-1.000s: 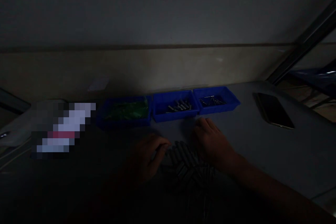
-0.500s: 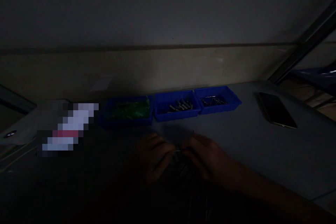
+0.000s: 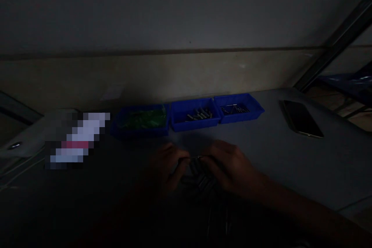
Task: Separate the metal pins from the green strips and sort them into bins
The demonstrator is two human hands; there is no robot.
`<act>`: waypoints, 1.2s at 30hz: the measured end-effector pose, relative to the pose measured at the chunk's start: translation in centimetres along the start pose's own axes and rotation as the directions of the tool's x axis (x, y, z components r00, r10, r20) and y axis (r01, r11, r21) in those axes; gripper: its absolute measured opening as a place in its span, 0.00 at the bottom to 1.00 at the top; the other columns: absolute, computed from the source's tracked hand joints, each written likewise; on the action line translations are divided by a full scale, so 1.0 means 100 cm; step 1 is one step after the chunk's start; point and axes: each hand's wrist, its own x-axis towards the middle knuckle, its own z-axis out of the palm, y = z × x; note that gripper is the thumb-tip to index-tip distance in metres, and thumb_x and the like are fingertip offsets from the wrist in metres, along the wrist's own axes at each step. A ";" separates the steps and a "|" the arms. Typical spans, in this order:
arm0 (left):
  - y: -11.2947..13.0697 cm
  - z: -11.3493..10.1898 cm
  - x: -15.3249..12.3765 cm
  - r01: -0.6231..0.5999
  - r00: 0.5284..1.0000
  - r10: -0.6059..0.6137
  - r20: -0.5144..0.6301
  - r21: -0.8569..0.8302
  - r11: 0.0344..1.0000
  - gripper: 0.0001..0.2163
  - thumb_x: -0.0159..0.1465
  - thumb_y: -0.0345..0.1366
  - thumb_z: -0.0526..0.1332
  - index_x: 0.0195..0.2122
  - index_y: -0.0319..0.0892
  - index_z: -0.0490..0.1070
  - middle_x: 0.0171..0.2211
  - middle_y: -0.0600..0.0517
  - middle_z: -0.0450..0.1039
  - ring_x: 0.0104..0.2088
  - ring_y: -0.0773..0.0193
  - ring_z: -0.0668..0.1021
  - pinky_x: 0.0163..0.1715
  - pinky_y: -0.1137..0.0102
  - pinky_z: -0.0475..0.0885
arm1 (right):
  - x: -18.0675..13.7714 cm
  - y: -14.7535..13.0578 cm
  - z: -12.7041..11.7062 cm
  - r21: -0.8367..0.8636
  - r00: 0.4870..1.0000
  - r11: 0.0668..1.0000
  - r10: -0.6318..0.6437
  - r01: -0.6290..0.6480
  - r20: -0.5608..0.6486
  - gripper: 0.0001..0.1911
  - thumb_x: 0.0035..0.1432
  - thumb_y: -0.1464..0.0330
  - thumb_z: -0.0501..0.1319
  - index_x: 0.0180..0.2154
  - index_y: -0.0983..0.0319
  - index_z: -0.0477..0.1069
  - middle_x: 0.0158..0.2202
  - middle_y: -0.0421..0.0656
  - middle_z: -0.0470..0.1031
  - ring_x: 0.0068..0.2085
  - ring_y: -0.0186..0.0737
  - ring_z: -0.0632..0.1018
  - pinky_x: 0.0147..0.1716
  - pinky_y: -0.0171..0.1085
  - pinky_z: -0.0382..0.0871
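Observation:
The scene is very dark. My left hand point(image 3: 167, 166) and my right hand point(image 3: 229, 168) meet over a heap of small grey cylinders point(image 3: 197, 178) on the grey table point(image 3: 290, 162). Both hands have their fingers pinched together, and a thin metal pin point(image 3: 195, 157) shows between the fingertips. Which hand grips the pin I cannot make out for sure; it spans both pinches.
Three blue trays stand in a row at the back: one with green parts point(image 3: 141, 120), one with grey cylinders point(image 3: 194, 114), one with thin pins point(image 3: 240, 107). A dark phone point(image 3: 300, 118) lies at the right. A blurred-out item point(image 3: 77, 139) lies at the left.
My right hand drew back from near the trays and closed toward my left hand. Both hands now pinch at a thin pin above the heap.

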 end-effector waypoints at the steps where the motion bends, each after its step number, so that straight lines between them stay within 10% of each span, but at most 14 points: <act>1: 0.000 0.000 0.000 -0.002 1.000 0.002 -0.005 -0.001 1.000 0.08 0.63 0.33 0.52 0.31 0.42 0.68 0.24 0.54 0.70 0.27 0.67 0.72 0.29 0.72 0.68 | 0.000 0.000 0.000 -0.001 1.000 1.000 0.005 -0.005 -0.003 0.09 0.62 0.70 0.50 0.33 0.62 0.66 0.26 0.42 0.70 0.28 0.34 0.70 0.28 0.33 0.63; 17: -0.001 0.001 -0.001 0.029 0.996 -0.024 0.090 -0.049 0.998 0.08 0.63 0.31 0.52 0.34 0.42 0.70 0.28 0.53 0.73 0.31 0.66 0.73 0.32 0.72 0.67 | 0.004 0.013 -0.011 -0.076 0.980 0.995 -0.076 0.062 -0.186 0.09 0.61 0.70 0.52 0.30 0.63 0.68 0.24 0.41 0.70 0.26 0.32 0.71 0.26 0.32 0.63; 25: -0.002 0.004 -0.002 0.063 0.994 -0.059 0.095 -0.030 0.998 0.07 0.63 0.33 0.53 0.35 0.42 0.71 0.29 0.53 0.72 0.31 0.66 0.73 0.31 0.73 0.69 | 0.013 0.057 -0.042 -0.266 0.766 0.872 0.172 -0.411 -0.619 0.15 0.56 0.59 0.58 0.39 0.64 0.69 0.19 0.37 0.67 0.20 0.31 0.67 0.23 0.32 0.60; 27: -0.003 0.005 -0.002 0.056 0.994 -0.053 0.094 -0.029 0.998 0.07 0.63 0.33 0.53 0.36 0.42 0.71 0.29 0.52 0.72 0.32 0.67 0.74 0.31 0.74 0.69 | 0.011 0.058 -0.044 -0.269 0.824 0.889 0.180 -0.370 -0.536 0.15 0.56 0.61 0.57 0.41 0.65 0.69 0.22 0.38 0.69 0.22 0.32 0.68 0.25 0.33 0.62; 30: -0.003 0.005 -0.002 0.046 0.995 -0.044 0.087 -0.024 0.999 0.07 0.63 0.33 0.53 0.35 0.42 0.71 0.29 0.52 0.72 0.32 0.67 0.74 0.32 0.74 0.69 | 0.007 0.052 -0.038 -0.211 0.992 0.972 0.078 -0.098 -0.101 0.11 0.57 0.71 0.55 0.43 0.64 0.70 0.31 0.44 0.72 0.30 0.34 0.72 0.30 0.34 0.65; 33: -0.002 0.004 -0.001 0.050 0.995 -0.047 0.082 -0.025 0.998 0.08 0.63 0.32 0.53 0.34 0.41 0.71 0.28 0.52 0.72 0.31 0.67 0.73 0.31 0.73 0.69 | 0.003 0.050 -0.027 -0.128 0.967 0.991 0.003 0.031 0.254 0.13 0.54 0.75 0.57 0.42 0.62 0.71 0.37 0.46 0.70 0.37 0.36 0.72 0.35 0.36 0.66; 36: 0.001 0.003 -0.001 0.045 0.996 -0.042 0.079 -0.046 0.998 0.08 0.63 0.32 0.53 0.33 0.41 0.71 0.27 0.52 0.72 0.30 0.67 0.73 0.31 0.73 0.69 | 0.002 0.053 -0.017 -0.098 0.951 0.995 0.037 -0.007 0.306 0.08 0.54 0.74 0.58 0.38 0.62 0.72 0.37 0.46 0.67 0.39 0.38 0.70 0.37 0.37 0.66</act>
